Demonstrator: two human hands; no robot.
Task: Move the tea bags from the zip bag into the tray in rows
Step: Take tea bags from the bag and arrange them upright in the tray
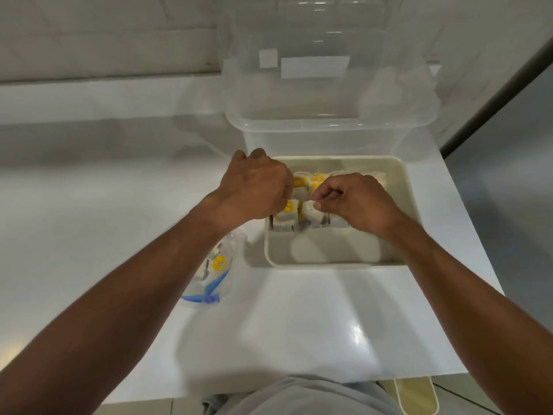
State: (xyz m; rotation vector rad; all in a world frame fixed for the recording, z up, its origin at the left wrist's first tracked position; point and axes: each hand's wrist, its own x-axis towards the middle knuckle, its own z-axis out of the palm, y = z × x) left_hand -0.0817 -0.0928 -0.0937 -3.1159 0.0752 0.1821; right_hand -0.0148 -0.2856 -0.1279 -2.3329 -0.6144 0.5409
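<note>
- At frame centre, white-and-yellow paper tea bags are rowed in a cream plastic tray.
- One is pinched by the right hand; the left hand's grip cannot be told.

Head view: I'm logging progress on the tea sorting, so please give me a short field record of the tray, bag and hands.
tray: cream, on the white table, in front of a clear bin
tea bags: two rows across the tray's far part; near part bare
zip bag: left of the tray, partly under the left forearm, at least one yellow-tagged bag inside
left hand: curled over the near row's left end; grip hidden
right hand: pinches a tea bag top in the near row
</note>
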